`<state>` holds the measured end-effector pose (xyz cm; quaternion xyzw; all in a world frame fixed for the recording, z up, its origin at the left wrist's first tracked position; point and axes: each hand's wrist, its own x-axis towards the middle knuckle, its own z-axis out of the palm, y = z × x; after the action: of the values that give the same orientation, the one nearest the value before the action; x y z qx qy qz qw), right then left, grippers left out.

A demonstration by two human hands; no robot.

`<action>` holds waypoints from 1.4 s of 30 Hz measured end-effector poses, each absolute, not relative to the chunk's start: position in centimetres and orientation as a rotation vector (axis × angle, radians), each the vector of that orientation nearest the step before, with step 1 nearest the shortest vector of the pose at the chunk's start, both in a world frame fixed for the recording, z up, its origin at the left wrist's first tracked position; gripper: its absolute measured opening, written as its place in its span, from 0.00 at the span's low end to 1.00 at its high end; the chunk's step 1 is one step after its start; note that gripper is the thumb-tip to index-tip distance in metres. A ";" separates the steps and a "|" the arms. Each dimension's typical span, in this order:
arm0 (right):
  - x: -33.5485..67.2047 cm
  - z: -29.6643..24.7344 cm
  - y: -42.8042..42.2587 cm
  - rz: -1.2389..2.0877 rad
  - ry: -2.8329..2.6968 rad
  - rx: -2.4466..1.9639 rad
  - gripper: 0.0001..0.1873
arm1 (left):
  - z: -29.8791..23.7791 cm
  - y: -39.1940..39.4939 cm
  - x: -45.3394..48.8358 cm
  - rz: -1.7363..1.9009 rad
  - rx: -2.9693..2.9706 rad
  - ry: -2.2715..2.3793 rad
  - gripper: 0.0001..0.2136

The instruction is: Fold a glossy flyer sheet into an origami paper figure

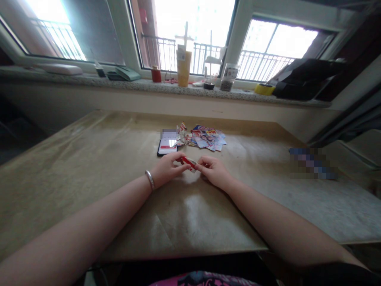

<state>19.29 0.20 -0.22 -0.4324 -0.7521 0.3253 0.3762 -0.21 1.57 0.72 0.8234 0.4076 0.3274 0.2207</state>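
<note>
Between my two hands is a small folded red and white piece of paper (189, 162), held above the table. My left hand (169, 169), with a silver bangle on its wrist, pinches its left end. At the right end, my right hand (213, 171) grips it between thumb and fingers. Just beyond my left hand lies a phone (167, 147) with its screen lit. Beside the phone are crumpled red and white paper scraps (185, 139). A fanned pile of colourful printed cards or leaflets (208, 138) lies to their right.
The table (89, 171) has a tan cover, with its near edge close to my body. A blurred flat item (312, 163) lies at the right. Along the windowsill (143, 88) stand a tall yellow cup (183, 67), a clear jar (228, 77) and a black bag-like object (306, 81).
</note>
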 end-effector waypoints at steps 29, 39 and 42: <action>19.7 -0.9 0.8 1.293 -1.797 -1.036 0.13 | 0.4 1.6 -0.2 0.741 2.191 0.773 0.11; 19.3 -0.3 -0.2 0.566 -2.038 -1.028 0.10 | 0.6 1.7 -0.4 1.006 2.302 0.928 0.11; 19.4 0.0 -0.5 0.376 -2.091 -1.023 0.09 | 0.6 1.8 -0.5 1.040 2.293 0.891 0.11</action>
<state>19.35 -0.47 0.01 -0.4009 -0.8195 0.1474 0.3819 -0.47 1.79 0.56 0.8348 0.3245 0.3785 0.2333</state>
